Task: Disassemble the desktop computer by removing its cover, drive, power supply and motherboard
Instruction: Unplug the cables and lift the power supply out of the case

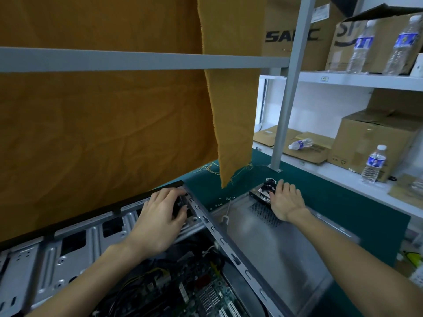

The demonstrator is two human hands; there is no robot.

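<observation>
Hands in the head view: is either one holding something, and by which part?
The left hand grips a black part at the case's front corner. The right hand rests flat on the hard drive, gripping nothing.

I see the open case (68,252) at the mat's (320,202) left edge, cover (286,243) right of it, drive (263,193) on the cover's far end.

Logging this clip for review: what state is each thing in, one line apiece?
Computer case: open, cover off.
Side cover: removed, lying flat on the green mat.
Hard drive: out of the case, resting on the cover's far end.
Motherboard: still inside, cables attached.
Left hand: gripping a black part at the case's corner.
Right hand: fingers straight, on the drive.
</observation>
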